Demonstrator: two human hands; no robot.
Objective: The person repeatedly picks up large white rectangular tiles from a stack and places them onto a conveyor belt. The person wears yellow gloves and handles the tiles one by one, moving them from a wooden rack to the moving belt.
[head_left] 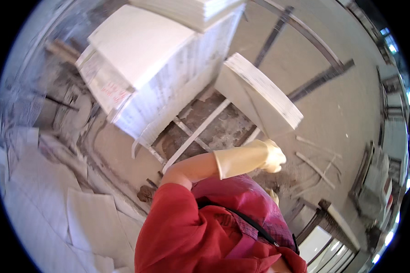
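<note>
My left hand (274, 157), in a long cream rubber glove, is in mid-view with its fingers curled closed. Whatever may be inside the fingers is hidden. It is just below the near corner of a small stack of white slabs (255, 96), which leans at a slant. A thin line runs down the stack's face towards the glove; I cannot tell whether the hand touches it. Of my right hand (273, 195) only a bit of cream glove shows beside my red apron (246, 195), its fingers hidden.
A large block of stacked white slabs (168, 86) stands left of the smaller stack. Pale metal bars (198, 132) lie between them. Broken sheets (93, 218) cover the lower left. Loose strips (316, 168) lie to the right, and a dark metal frame (314, 84) beyond.
</note>
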